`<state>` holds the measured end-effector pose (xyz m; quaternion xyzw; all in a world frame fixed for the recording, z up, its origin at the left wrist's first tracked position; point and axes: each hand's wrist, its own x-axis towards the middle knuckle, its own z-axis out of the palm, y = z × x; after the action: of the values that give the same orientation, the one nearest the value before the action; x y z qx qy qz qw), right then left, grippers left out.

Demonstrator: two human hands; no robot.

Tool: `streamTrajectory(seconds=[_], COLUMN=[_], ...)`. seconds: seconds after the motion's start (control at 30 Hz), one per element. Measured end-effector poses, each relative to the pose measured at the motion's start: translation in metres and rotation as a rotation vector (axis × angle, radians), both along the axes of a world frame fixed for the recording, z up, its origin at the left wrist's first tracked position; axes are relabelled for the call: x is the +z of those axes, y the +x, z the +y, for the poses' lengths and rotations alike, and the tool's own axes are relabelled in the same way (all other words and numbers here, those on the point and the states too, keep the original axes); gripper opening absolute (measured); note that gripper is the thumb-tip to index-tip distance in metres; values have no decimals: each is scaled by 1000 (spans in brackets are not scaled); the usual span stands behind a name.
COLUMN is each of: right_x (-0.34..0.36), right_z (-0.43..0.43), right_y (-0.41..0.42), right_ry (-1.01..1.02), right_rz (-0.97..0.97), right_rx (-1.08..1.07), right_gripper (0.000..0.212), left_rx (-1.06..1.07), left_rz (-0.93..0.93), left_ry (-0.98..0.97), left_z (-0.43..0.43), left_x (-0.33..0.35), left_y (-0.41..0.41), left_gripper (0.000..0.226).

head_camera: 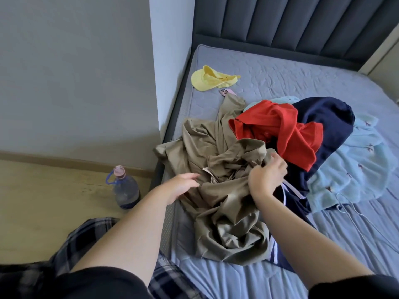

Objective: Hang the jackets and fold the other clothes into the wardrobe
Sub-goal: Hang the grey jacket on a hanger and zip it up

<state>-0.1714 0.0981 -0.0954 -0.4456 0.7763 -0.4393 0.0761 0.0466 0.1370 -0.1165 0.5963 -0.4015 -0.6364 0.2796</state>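
A crumpled olive-brown garment (218, 190) lies at the near left of the bed (280, 67). My right hand (267, 174) grips a bunched fold of it near its middle. My left hand (182, 183) reaches in with relaxed, spread fingers and touches the garment's left edge. Behind the olive cloth sits a pile: a red garment (280, 128) on top, a navy garment (323, 130) with white trim under it, and a light blue patterned piece (356, 169) to the right.
A yellow cap (210, 80) and a pink phone (226, 92) lie near the bed's far left corner. A plastic water bottle (125, 187) stands on the wooden floor beside the bed. The grey wall is left, the padded headboard (291, 22) behind.
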Motion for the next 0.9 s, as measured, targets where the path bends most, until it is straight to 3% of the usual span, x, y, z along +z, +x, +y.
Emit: streamTrajectory(seconds=[0.07,0.1,0.17,0.23,0.3,0.33,0.43,0.53,0.67,0.73,0.83,0.9], right_x=[-6,-8,-8,-13,-17,-19,-19,-5,19,24,18,10], right_z=[7,7,6,7,9,11,11,19,24,26,24,16], right_y=[11,14,24,30,30,28,17,13,5,2,2,-2], right_ry=[-132,-116,188,654,893,947,958,947,1072,1049,915,778], right_rz=[311,345,266,396,541,582,508,408,399,268,17,266], right_rx=[244,361,575,667,671,693,923,1221,1414,1435,1120,806], right_gripper=[40,30,14,40,54,52,26,28,7,13,18,32], left_rx=[-30,-34,-47,-51,-46,-47,-51,-13,-2,-82,-200,-127], left_rz=[10,12,-10,-27,-25,-22,-35,-34,-41,-185,-425,-548], left_ry=[71,97,113,112,117,119,110,78,-20,-120,-181,-226], left_z=[3,4,6,5,4,4,2,-1,-6,-4,-1,2], left_x=[-1,-1,1,1,0,1,3,4,4,1,-12,-16], left_y=[-3,-4,-3,-2,0,0,1,3,-6,-20,-38,-40], left_gripper=[40,40,42,44,44,44,43,39,38,41,33,13])
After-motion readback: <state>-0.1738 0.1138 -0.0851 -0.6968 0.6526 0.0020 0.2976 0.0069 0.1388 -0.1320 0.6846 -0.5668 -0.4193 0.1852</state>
